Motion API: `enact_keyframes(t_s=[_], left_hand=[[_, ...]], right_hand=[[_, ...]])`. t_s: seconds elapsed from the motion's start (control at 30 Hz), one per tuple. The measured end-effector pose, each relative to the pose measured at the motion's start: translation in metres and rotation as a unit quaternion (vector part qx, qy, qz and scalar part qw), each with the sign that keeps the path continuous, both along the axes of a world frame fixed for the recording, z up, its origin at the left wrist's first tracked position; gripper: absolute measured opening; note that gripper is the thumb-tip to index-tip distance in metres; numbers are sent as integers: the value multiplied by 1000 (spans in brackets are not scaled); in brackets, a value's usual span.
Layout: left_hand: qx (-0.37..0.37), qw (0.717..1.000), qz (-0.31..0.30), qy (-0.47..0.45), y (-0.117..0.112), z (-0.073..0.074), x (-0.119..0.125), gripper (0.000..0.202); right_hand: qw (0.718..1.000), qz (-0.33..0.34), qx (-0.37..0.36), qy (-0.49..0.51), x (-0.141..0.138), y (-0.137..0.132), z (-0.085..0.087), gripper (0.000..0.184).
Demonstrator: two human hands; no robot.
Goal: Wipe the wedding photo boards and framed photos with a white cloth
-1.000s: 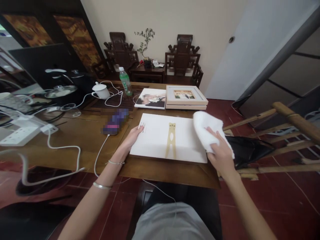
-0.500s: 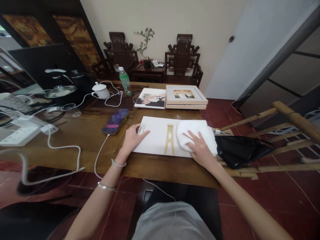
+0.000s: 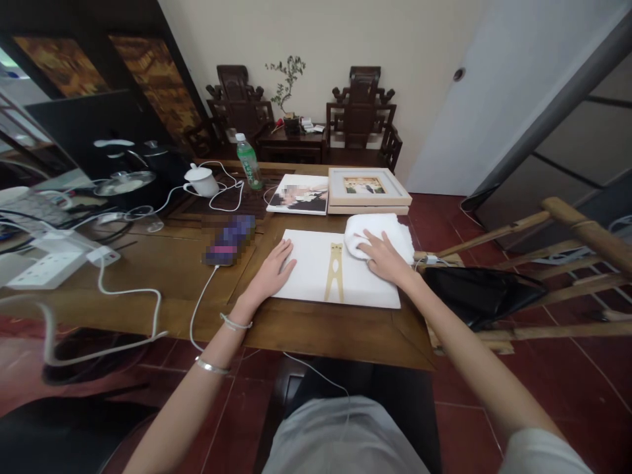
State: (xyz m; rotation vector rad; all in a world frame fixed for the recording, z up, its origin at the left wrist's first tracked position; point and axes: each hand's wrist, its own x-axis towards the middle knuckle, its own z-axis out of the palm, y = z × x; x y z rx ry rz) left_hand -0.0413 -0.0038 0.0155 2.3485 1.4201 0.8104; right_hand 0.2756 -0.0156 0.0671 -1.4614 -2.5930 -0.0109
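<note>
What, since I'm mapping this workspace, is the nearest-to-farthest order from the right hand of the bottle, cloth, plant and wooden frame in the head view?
1. Cloth: directly under the right hand.
2. Wooden frame: just beyond the cloth.
3. Bottle: farther back, to the left.
4. Plant: beyond the table, between two chairs.

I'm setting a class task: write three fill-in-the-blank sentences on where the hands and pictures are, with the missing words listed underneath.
1. The cloth under the right hand is ____ in colour.
2. The left hand rests at the ____ end of the flat panel.
3. The framed picture lies to the ____ of the unframed print.

Missing words: white; left; right.
</note>
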Motion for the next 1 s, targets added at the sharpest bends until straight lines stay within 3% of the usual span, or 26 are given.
enact_keyframes(t_s=[0.1,0.33,0.47,0.6,0.87,1.0], left_hand=[[-1,1000,4,-5,0,-1,0,58],[-4,1000,9,-7,0,-1,3,56],[-7,1000,5,-12,2,-1,3,58],[-13,1000,5,-13,6,0,3,59],[-24,999,-11,-22,7,6,0,59],[-17,998,6,-54,6,6,2,54]], right_hand=[[1000,5,8,-14,-5,-10,-1,57],[996,82,17,-5,-11,-118,-1,51],[994,106,6,9,-8,-140,2,51],[996,86,-20,29,-4,-109,4,51],[999,-9,-31,28,-8,3,9,55],[999,-34,-15,16,-11,28,9,56]])
